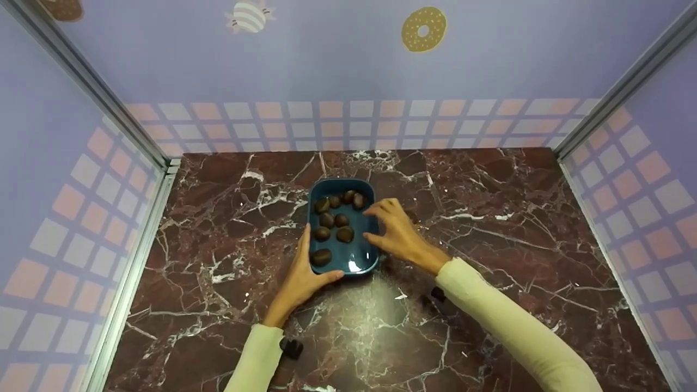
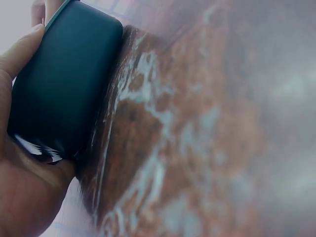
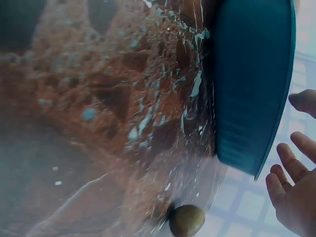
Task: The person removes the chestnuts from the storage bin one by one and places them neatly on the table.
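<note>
A deep blue rectangular dish point(image 1: 362, 253) with rounded corners stands on the tabletop, several brown chestnuts point(image 1: 344, 234) lying in it. My left hand point(image 1: 305, 275) grips its near left corner, fingers along the left side and thumb at the near edge. In the left wrist view the dish wall point(image 2: 69, 74) fills the space between thumb and fingers. Over the right rim hovers my right hand point(image 1: 396, 231), thumb and fingers spread apart and holding nothing. Beside the dish in the right wrist view lies a single chestnut point(image 3: 187, 220); in the head view the right hand mostly hides it.
The table point(image 1: 490, 234) has a dark red marbled surface with white veins. Lilac walls point(image 1: 348, 65) with a pink and white check band enclose it at the back and both sides. A metal rail point(image 1: 130, 272) runs along the left edge.
</note>
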Motion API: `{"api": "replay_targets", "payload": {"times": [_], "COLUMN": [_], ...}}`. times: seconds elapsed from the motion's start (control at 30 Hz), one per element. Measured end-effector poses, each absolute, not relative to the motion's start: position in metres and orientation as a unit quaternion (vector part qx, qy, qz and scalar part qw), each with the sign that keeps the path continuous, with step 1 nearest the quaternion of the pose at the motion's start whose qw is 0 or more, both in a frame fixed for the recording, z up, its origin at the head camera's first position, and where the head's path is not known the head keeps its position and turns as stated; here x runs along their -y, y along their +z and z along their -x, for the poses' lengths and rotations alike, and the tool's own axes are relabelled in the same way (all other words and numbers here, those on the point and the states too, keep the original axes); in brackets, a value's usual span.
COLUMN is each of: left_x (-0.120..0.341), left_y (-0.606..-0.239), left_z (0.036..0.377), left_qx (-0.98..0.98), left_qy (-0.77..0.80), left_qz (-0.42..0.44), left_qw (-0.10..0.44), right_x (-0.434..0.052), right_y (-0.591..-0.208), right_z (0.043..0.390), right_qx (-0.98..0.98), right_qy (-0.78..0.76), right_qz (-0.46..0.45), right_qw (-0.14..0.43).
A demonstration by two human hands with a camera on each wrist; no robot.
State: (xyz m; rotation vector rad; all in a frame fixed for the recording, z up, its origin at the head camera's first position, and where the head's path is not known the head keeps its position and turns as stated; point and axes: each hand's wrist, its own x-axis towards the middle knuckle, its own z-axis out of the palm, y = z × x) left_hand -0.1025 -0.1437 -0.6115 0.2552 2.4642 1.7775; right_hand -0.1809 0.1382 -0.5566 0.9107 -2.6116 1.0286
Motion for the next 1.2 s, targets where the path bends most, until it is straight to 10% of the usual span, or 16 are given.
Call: {"api": "replay_targets", "payload": {"times": [1.2], "left_x": [0.144], "left_y": [-0.612], "left_z": [0.103], "left_qx": [-0.81], "left_qy": [0.578], "left_qz": [-0.081], "left_qw": [0.048], "right_x": [-0.095], "right_y": [-0.566], "right_z": [0.206], "right_qx": [0.912], "right_qy": [0.179], "right_qz": [-0.369], "right_qw": [-0.009]}}
